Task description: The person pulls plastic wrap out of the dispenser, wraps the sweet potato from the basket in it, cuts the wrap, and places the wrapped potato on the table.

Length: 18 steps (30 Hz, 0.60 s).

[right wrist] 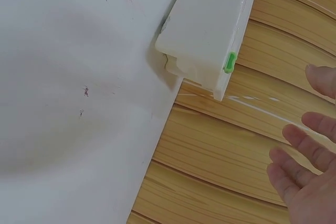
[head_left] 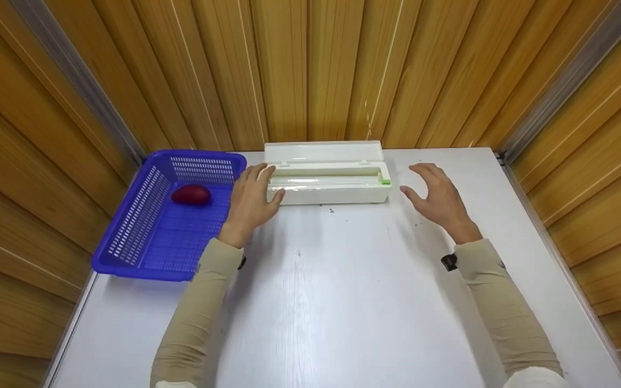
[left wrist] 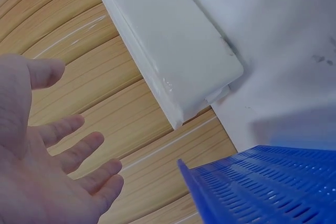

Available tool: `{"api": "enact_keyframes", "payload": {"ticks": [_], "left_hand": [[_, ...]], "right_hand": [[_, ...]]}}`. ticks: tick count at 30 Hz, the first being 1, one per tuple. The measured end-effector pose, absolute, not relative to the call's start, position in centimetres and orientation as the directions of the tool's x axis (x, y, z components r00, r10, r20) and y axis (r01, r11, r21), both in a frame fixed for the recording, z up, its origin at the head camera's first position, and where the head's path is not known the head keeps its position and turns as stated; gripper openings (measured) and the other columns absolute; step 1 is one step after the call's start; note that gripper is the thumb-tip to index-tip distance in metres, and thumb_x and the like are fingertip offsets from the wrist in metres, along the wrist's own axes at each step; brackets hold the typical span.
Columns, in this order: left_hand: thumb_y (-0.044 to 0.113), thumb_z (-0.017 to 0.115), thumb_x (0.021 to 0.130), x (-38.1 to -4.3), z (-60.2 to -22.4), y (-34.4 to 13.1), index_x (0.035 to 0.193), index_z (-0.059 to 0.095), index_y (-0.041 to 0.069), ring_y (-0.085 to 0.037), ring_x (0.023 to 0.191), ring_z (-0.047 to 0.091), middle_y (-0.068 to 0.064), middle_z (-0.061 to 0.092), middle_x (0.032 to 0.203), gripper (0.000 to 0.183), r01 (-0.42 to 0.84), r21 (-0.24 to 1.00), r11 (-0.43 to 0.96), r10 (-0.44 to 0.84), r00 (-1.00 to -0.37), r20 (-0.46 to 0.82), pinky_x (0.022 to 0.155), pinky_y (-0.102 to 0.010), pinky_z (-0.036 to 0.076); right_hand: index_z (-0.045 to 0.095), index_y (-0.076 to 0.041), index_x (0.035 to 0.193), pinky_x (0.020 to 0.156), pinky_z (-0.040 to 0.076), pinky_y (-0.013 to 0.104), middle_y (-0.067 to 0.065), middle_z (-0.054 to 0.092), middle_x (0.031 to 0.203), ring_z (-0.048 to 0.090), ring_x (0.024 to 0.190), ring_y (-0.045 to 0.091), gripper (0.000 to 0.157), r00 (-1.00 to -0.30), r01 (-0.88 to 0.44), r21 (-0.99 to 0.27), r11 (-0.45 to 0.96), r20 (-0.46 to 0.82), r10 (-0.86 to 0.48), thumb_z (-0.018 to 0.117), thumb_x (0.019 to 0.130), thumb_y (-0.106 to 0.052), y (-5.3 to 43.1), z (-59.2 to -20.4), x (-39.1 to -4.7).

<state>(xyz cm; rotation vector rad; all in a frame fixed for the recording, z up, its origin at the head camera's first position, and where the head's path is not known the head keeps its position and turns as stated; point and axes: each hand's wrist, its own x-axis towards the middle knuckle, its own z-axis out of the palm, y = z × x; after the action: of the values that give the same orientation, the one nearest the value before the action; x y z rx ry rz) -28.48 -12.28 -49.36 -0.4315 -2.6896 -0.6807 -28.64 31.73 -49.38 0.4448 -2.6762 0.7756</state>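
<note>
A white cling film dispenser (head_left: 337,195) stands at the back of the table, its lid (head_left: 324,152) raised. Inside lies a roll of clear film (head_left: 321,180), and a small green slide cutter (head_left: 385,182) sits at the right end. My left hand (head_left: 251,199) is at the dispenser's left end and overlaps it in the head view; in the left wrist view its fingers (left wrist: 79,153) are spread and hold nothing. Off the right end hovers my right hand (head_left: 437,199), fingers relaxed, with nothing in them.
To the left is a blue plastic basket (head_left: 143,215) with slotted walls, close beside my left wrist. A dark red, smooth oval item (head_left: 191,194) lies in it. Wood-patterned walls (head_left: 332,70) enclose the white table (head_left: 343,302) at the back and sides.
</note>
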Motion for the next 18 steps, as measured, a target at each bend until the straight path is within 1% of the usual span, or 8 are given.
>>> {"api": "enact_keyframes", "payload": {"ticks": [8,14,18], "left_hand": [[0.031,0.074,0.098,-28.6,-50.2,-12.0,0.146,0.062,0.003,-0.045,0.144,0.052,-0.021,0.059,0.152,0.057,0.340,0.394,0.854,0.181,-0.904,0.388,0.119,-0.059,0.042],[0.024,0.078,0.095,-28.6,-50.7,-11.7,0.142,0.065,0.001,-0.045,0.143,0.054,-0.021,0.063,0.148,0.054,0.336,0.391,0.857,0.168,-0.899,0.405,0.121,-0.057,0.042],[0.018,0.081,0.094,-28.6,-50.9,-11.5,0.140,0.066,0.001,-0.044,0.142,0.056,-0.021,0.065,0.146,0.052,0.349,0.388,0.853,0.174,-0.892,0.418,0.121,-0.055,0.042]], "right_hand": [[0.062,-0.003,0.144,0.117,0.043,0.062,0.020,0.061,0.146,0.055,0.140,0.042,0.051,-0.903,-0.382,-0.467,0.797,0.374,-0.214,0.077,0.100,-0.026,31.0,-49.8,-28.8],[0.065,-0.003,0.140,0.114,0.047,0.060,0.018,0.066,0.140,0.060,0.134,0.040,0.048,-0.899,-0.397,-0.462,0.793,0.371,-0.234,0.078,0.099,-0.023,30.6,-50.4,-29.0],[0.067,-0.002,0.137,0.111,0.050,0.059,0.018,0.068,0.136,0.062,0.130,0.040,0.045,-0.883,-0.425,-0.448,0.786,0.396,-0.252,0.080,0.097,-0.020,30.3,-50.7,-29.0]]}}
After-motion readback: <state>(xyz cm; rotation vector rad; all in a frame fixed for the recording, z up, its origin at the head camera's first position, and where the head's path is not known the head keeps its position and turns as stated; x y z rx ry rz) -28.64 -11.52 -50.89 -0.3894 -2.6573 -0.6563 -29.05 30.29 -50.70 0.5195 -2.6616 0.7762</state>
